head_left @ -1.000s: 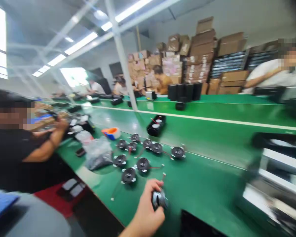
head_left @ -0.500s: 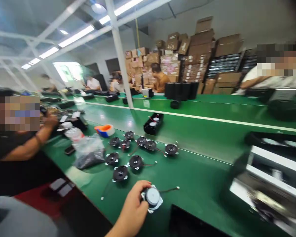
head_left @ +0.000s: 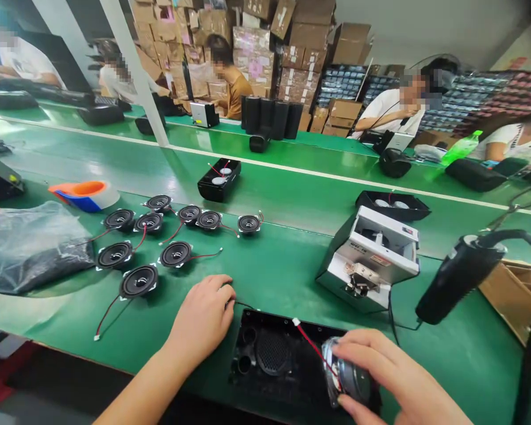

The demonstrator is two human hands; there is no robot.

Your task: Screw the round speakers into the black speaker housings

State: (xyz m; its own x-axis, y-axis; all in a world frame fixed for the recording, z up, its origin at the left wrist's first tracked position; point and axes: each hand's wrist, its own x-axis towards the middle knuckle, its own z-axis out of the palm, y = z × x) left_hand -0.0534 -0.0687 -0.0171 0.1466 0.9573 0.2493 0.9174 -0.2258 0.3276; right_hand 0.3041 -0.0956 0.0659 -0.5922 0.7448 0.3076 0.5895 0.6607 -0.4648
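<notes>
In front of me lies a black speaker housing panel [head_left: 287, 336] with a round mesh grille and two round openings. My right hand [head_left: 384, 372] pinches a small round speaker [head_left: 351, 375] by its edge over the panel's right end, tilted, its red wire and white plug hanging leftward. At the panel's upper left, my left hand [head_left: 206, 310] is curled low over the table. It covers another speaker almost wholly; only a thin dark wire [head_left: 245, 304] shows past the fingers. Several loose speakers [head_left: 139, 280] with wires lie cone up to the left.
A white-and-black machine [head_left: 369, 260] stands behind the panel, with a black cylindrical tool [head_left: 460, 277] to its right. A plastic bag [head_left: 30, 248] and an orange-blue tape roll [head_left: 86, 195] lie left. Past them is an open black housing [head_left: 220, 180]. Several people sit across the bench.
My view has swung right and down. My right hand has come into view with a speaker over the panel. My left hand stays at about the same table spot, now covering its speaker.
</notes>
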